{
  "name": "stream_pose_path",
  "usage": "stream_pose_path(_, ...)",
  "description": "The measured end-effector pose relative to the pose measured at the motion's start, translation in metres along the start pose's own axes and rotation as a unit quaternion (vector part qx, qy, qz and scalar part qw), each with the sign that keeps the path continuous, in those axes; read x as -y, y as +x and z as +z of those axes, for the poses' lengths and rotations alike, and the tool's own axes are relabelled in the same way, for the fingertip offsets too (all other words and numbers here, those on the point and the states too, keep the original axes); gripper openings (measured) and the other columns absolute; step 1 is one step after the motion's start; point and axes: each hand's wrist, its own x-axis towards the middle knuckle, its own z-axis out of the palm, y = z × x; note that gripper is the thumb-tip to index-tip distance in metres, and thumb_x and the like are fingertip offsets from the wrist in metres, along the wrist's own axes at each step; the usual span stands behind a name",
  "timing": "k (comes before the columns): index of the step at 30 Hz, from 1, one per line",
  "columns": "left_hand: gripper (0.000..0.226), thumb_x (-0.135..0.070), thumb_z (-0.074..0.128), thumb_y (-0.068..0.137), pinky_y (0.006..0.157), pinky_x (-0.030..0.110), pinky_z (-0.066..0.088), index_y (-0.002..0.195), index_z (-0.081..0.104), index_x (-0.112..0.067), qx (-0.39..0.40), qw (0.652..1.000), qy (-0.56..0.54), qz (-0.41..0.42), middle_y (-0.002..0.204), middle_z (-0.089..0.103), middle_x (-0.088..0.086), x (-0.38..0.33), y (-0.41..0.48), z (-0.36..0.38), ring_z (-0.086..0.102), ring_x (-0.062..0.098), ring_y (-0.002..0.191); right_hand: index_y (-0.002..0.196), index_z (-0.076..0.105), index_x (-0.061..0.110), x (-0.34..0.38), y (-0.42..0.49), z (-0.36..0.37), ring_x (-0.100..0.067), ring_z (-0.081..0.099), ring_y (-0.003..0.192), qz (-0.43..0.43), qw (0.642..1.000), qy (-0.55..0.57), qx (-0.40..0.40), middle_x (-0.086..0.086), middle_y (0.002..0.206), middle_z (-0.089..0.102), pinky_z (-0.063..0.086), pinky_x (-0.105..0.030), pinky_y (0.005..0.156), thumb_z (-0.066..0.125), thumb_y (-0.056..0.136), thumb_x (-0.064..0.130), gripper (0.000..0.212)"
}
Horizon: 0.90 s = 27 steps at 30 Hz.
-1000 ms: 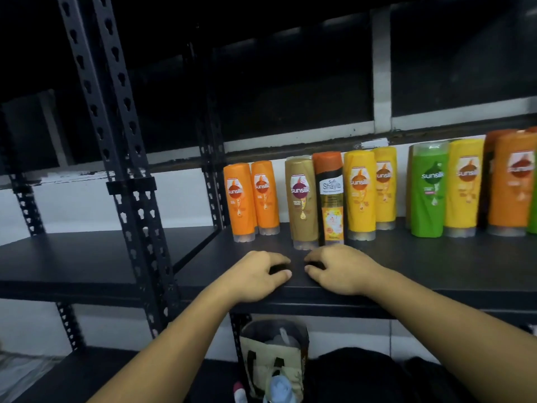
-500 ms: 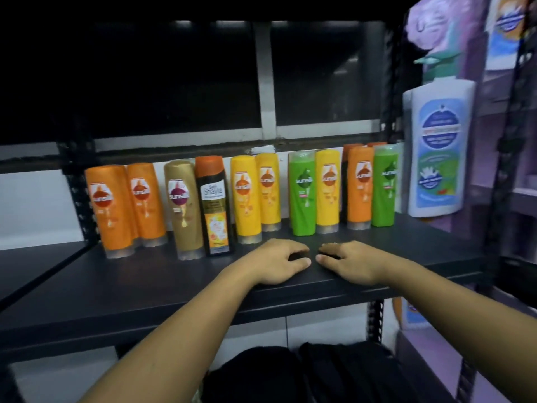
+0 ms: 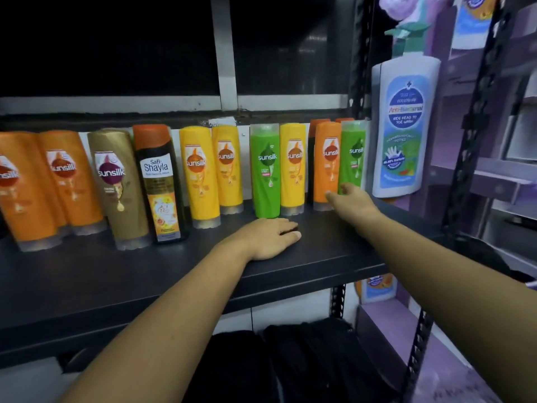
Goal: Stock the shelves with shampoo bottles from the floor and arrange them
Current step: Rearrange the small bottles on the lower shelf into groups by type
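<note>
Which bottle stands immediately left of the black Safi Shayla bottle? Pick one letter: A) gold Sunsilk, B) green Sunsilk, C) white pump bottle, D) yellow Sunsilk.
A: the gold Sunsilk bottle stands right beside the black Safi Shayla bottle, on its left side in the row.

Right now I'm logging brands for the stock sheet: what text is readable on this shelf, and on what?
"sunsilk": orange bottles, gold bottle, yellow bottles, green bottles.
"Safi Shayla": black bottle.
"Anti-Bacterial" and "KIDS HEAD TO TOE WASH": white pump bottle.
All finer print: too blurred.
</note>
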Motion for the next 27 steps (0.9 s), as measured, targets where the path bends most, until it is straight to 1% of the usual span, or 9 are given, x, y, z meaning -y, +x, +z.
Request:
stream_pose_path(1,0.056,-0.060,0.040,0.104,0.125,0.040,0.024,0.155,0.043,-0.037,-0.004,1.000,0.000,-0.002,0.166,0.033,-0.011,0.001,0.000,0.001,0.030,0.019,0.153,0.141,0.053,0.015,0.000,0.006,0.004,-0.027,0.055,0.120,0.005,1.000,0.020,-0.013,-0.002,0.130,0.059,0.040,-0.035,0.093,0.057,0.101,0.031,0.043)
stream_pose_path(3,0.056,-0.062,0.042,0.103,0.124,0.042,0.026,0.154,0.045,-0.039,-0.010,1.000,-0.009,-0.004,0.165,0.035,-0.012,0.004,0.001,0.002,0.031,0.019,0.152,0.134,0.056,0.013,-0.001,0.018,0.013,-0.026,0.056,0.108,0.021,0.998,0.054,-0.032,-0.008,0.129,0.062,0.042,-0.034,0.088,0.060,0.098,0.026,0.039)
stream_pose_path(5,0.055,-0.061,0.044,0.102,0.124,0.041,0.027,0.152,0.048,-0.038,-0.018,1.000,-0.021,0.000,0.164,0.037,-0.012,0.006,0.003,0.003,0.033,0.019,0.152,0.129,0.058,0.011,-0.003,0.026,0.023,-0.027,0.056,0.103,0.038,0.996,0.066,-0.051,-0.013,0.126,0.062,0.043,-0.033,0.084,0.062,0.095,0.023,0.037)
stream_pose_path(9,0.055,-0.060,0.048,0.101,0.124,0.042,0.029,0.151,0.050,-0.036,-0.023,0.999,-0.038,0.005,0.162,0.041,-0.011,0.008,0.004,0.003,0.036,0.017,0.150,0.129,0.057,0.010,-0.008,0.031,0.036,-0.035,0.058,0.114,0.032,0.996,0.041,-0.078,-0.014,0.126,0.062,0.046,-0.038,0.087,0.064,0.092,0.024,0.040)
stream_pose_path(16,0.055,-0.059,0.049,0.102,0.123,0.042,0.031,0.151,0.051,-0.034,-0.017,0.999,-0.045,0.015,0.160,0.043,-0.012,0.010,0.005,0.001,0.038,0.016,0.148,0.140,0.049,0.013,-0.014,0.034,0.039,-0.034,0.056,0.121,0.022,0.997,0.029,-0.072,-0.011,0.135,0.058,0.048,-0.045,0.100,0.064,0.094,0.026,0.051)
stream_pose_path(19,0.055,-0.058,0.049,0.102,0.123,0.040,0.030,0.151,0.051,-0.033,-0.015,0.999,-0.045,0.017,0.160,0.043,-0.011,0.009,0.005,0.001,0.038,0.016,0.148,0.140,0.048,0.014,-0.015,0.035,0.041,-0.029,0.057,0.115,0.021,0.996,0.034,-0.076,-0.009,0.134,0.058,0.049,-0.040,0.093,0.064,0.093,0.027,0.052)
stream_pose_path(22,0.055,-0.057,0.049,0.102,0.123,0.040,0.031,0.151,0.051,-0.032,-0.017,0.999,-0.048,0.017,0.160,0.044,-0.011,0.009,0.005,0.001,0.038,0.016,0.148,0.137,0.046,0.013,-0.016,0.038,0.042,-0.023,0.053,0.108,0.016,0.996,0.043,-0.077,-0.009,0.133,0.055,0.044,-0.036,0.086,0.066,0.094,0.027,0.049)
stream_pose_path(25,0.055,-0.058,0.050,0.102,0.122,0.041,0.032,0.150,0.052,-0.033,-0.016,0.998,-0.050,0.016,0.159,0.045,-0.011,0.010,0.006,0.002,0.039,0.017,0.148,0.142,0.039,0.014,-0.017,0.041,0.043,-0.028,0.056,0.120,0.007,0.994,0.072,-0.077,-0.010,0.138,0.053,0.049,-0.040,0.095,0.069,0.094,0.025,0.058)
stream_pose_path(27,0.055,-0.057,0.050,0.102,0.122,0.040,0.032,0.151,0.052,-0.033,-0.016,0.998,-0.051,0.015,0.159,0.045,-0.011,0.010,0.005,0.002,0.039,0.017,0.147,0.144,0.035,0.014,-0.018,0.042,0.042,-0.030,0.057,0.122,0.008,0.993,0.090,-0.079,-0.010,0.135,0.055,0.049,-0.044,0.100,0.071,0.093,0.023,0.063)
